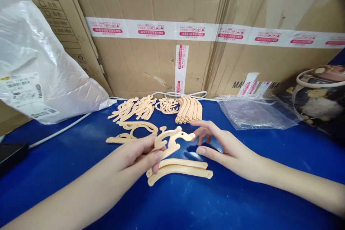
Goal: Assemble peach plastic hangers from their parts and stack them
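Observation:
My left hand (140, 154) pinches a beige plastic hanger hook piece (174, 145) between thumb and fingers, above the blue table. To its right, my right hand (231, 151) hangs apart from the table with thumb and fingers spread, its fingertips close to the piece's right end. Two curved beige hanger arms (183, 171) lie side by side below my left hand. Behind that hand rest more curved hanger parts (137, 125), including a ring-shaped one, partly covered by the hand.
Farther back are piles of forked hanger pieces (145, 107), hooks (167, 106) and stacked curved arms (191, 109). A clear plastic bag (256, 113) lies at right, beside a dark patterned bag (320, 97). A white parcel bag (48, 61), a cable (61, 129) and taped cardboard boxes (151, 61) border the blue table (242, 205).

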A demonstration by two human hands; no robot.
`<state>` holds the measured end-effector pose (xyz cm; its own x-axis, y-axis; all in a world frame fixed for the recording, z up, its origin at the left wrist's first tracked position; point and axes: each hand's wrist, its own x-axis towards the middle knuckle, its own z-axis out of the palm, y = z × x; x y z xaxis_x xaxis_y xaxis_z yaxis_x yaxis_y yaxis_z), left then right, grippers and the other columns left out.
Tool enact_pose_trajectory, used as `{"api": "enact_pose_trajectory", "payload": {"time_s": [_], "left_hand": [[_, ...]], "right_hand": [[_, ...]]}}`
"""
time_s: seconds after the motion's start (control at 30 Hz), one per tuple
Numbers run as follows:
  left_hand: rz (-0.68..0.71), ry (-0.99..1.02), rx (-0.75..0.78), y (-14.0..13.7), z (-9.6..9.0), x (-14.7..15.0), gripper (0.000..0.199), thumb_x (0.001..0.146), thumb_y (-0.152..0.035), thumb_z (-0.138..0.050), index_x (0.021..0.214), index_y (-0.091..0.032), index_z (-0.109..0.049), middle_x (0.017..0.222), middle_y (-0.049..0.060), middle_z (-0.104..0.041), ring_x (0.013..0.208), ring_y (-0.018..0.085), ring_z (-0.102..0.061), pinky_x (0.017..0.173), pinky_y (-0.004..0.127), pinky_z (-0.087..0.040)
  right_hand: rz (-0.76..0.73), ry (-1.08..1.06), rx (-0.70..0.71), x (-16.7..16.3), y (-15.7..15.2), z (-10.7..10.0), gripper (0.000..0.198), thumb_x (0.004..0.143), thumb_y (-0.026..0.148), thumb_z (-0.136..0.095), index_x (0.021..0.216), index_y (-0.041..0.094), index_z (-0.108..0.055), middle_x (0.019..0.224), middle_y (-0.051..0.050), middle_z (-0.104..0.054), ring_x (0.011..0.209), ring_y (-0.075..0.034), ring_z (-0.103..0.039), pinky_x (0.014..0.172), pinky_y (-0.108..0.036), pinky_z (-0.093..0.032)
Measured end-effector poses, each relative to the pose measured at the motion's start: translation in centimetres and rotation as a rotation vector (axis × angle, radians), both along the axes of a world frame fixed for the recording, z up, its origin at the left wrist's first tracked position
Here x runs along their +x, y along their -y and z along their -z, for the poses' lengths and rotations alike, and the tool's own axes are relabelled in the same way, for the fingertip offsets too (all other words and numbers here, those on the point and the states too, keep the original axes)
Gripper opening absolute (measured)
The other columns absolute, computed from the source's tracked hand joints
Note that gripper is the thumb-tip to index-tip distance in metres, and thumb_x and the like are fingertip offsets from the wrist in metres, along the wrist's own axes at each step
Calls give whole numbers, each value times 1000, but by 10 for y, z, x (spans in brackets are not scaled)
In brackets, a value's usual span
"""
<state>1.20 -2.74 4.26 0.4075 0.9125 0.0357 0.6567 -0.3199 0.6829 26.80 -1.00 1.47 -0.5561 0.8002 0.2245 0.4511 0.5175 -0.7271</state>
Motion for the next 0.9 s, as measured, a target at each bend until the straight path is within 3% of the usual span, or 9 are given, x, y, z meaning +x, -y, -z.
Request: {"api": "enact_pose_trajectory", "payload": {"time_s": [0.07,0.17,0.3,0.4,0.47,0.53,0.7,0.8,0.9], "left_hand": [[69,49,-144,-8,4,5,39,86,-50,-40,65,-21,-56,67,0,-55,65,16,-53,58,24,-44],[123,83,-306,-15,15,9,42,87,-51,-41,62,-19,-53,60,-2,-47,57,13,-46,55,23,-39],[88,84,-259,-11,28,6,46,89,-54,-39,63,-19,-52,60,-2,-50,59,13,-48,57,24,-38],[23,102,-214,-4,34,4,40,89,-56,-41,90,-20,-60,83,1,-63,75,18,-58,63,26,-45],[-28,150,-250,1,35,3,46,86,-58,-46,115,-22,-52,101,4,-66,85,20,-62,68,28,-49],[-36,173,-298,6,32,4,55,82,-58,-52,125,-24,-42,105,5,-67,84,20,-65,67,27,-50],[97,0,-156,21,23,8,27,89,-51,-45,101,-27,-51,81,-1,-70,73,20,-67,61,25,-48],[114,-86,-24,29,24,10,29,93,-47,-37,99,-28,-58,81,0,-71,72,21,-67,60,26,-47],[157,-87,43,31,26,10,32,95,-43,-35,104,-29,-62,89,1,-73,75,21,-68,64,27,-47]], "right_hand": [[-3,-25,1,-1,3,-1,53,93,35,-53,142,28,-32,110,-3,-62,95,-14,-60,86,-31,-48],[3,-43,-14,-2,2,2,45,94,33,-52,137,26,-42,101,-3,-67,90,-15,-63,83,-32,-50],[57,-35,-69,-3,-3,10,30,93,33,-53,120,21,-59,90,-3,-70,85,-15,-65,75,-29,-52],[45,-67,-59,-3,-3,13,25,91,31,-57,114,21,-61,89,-2,-69,80,-13,-65,71,-26,-53],[16,-90,51,-3,1,13,18,90,27,-59,106,20,-61,89,-1,-68,77,-12,-65,69,-24,-52],[-16,-69,206,-4,7,10,9,89,23,-61,98,21,-60,86,0,-68,74,-11,-63,67,-23,-51],[-160,50,504,-4,25,-3,21,90,11,-57,106,24,-55,89,-1,-70,76,-13,-63,69,-27,-49],[-183,82,609,-4,30,-10,28,88,11,-59,112,25,-52,91,-3,-70,77,-17,-63,69,-32,-48],[-83,76,640,-7,30,-15,27,87,18,-62,111,27,-54,93,-4,-69,82,-18,-63,71,-32,-49]]}}
